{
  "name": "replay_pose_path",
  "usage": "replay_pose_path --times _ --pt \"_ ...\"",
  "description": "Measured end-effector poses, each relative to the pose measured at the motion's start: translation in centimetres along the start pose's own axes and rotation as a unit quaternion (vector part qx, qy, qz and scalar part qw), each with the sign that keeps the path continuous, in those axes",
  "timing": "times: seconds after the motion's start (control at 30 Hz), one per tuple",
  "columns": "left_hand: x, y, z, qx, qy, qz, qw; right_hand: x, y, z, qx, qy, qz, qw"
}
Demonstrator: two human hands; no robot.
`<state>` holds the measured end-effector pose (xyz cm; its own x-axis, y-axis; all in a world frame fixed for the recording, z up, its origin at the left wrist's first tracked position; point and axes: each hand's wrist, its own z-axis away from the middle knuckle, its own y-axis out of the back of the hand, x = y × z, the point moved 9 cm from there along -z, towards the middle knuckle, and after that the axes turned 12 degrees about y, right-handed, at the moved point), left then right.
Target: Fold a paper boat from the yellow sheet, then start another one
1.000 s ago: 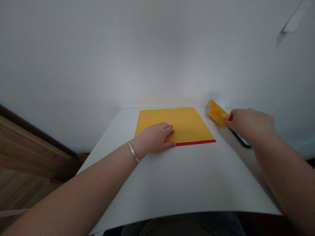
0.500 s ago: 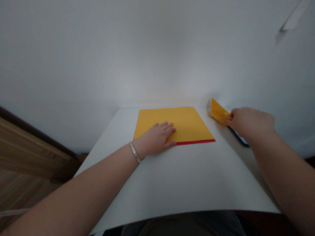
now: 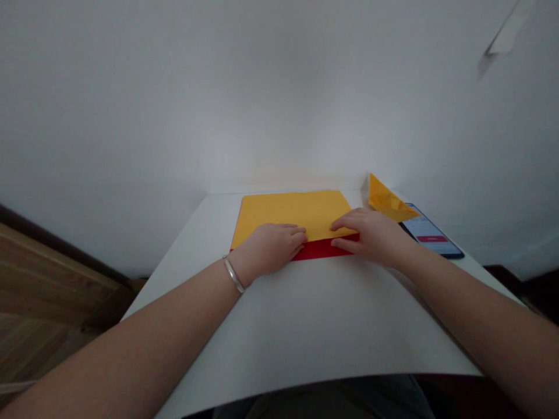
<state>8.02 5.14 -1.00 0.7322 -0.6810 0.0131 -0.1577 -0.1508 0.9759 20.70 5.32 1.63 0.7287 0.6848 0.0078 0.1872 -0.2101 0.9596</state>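
On the table lies a stack with a yellow sheet of paper (image 3: pixel 283 209) on top and a red sheet of paper (image 3: pixel 318 249) below. The red shows as a strip along the front edge. My left hand (image 3: pixel 271 245) is closed at the yellow sheet's front edge, with fingertips on the yellow and thumb by the red. My right hand (image 3: pixel 373 235) is at the front right corner, its fingers over the yellow and its thumb apart from them over the red strip. A folded yellow paper piece (image 3: pixel 386 201) stands to the right, behind my right hand.
A phone (image 3: pixel 432 230) with its screen lit lies at the right, partly under the folded piece's tip. The white table (image 3: pixel 314 326) meets a pale wall (image 3: pixel 279 99) behind the papers. Wooden furniture (image 3: pixel 52 279) stands at the lower left.
My right hand has let go of the folded yellow piece by the phone and moved left to the sheets. My left fingers, flat before, have curled at the front edge; more red shows.
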Motion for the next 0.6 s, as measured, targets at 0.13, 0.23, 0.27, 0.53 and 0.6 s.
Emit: replay_pose_path --times 0.13,0.23,0.27,0.53,0.6 --pt "-0.5 -0.1 0.0 0.008 0.018 -0.022 1.0 -1.6 -0.4 -0.4 -0.037 0.045 0.027 0.998" --pt "-0.6 0.4 -0.1 0.021 0.027 -0.048 0.998 -1.4 -0.1 -0.3 -0.049 0.02 0.095 0.994" --pt "-0.6 0.8 -0.2 0.03 0.029 -0.057 0.998 -1.1 0.1 -0.2 -0.053 0.003 0.117 0.992" --pt "0.1 3.8 0.0 0.106 0.025 -0.092 0.99 -1.8 2.3 0.4 0.033 -0.001 0.098 0.995" --pt "-0.5 4.1 0.0 0.133 0.039 -0.081 0.987 -2.2 2.4 0.6 0.052 0.026 0.048 0.997"
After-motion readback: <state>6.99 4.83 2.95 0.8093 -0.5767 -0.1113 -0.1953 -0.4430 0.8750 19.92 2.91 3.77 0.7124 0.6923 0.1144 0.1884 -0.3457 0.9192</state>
